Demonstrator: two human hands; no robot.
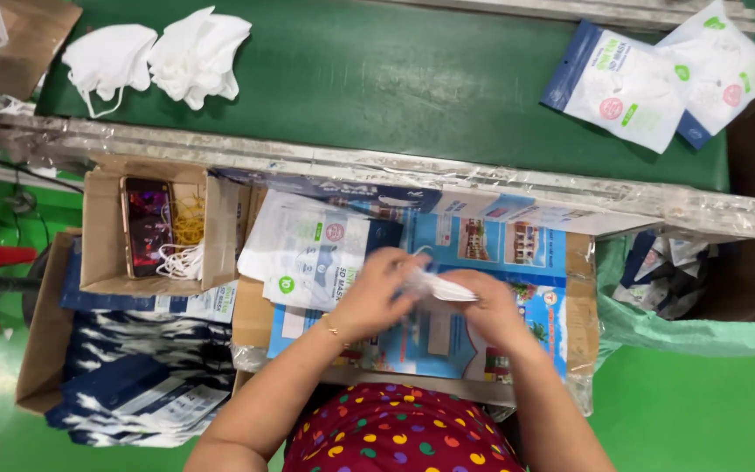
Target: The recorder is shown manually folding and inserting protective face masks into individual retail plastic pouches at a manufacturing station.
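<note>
Over the printed carton top (517, 262), left hand (376, 293) and right hand (489, 306) both pinch one folded white mask (440, 287), not yet pouched; two sealed pouches (657, 79) lie on the green belt (395, 87), loose masks (159, 57) waiting.

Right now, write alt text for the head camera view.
Seen from above, a person's left hand and right hand together hold a white face mask over a printed cardboard box. A stack of mask pouches lies beside them; beyond, a green conveyor belt carries loose white masks and sealed pouches.
</note>
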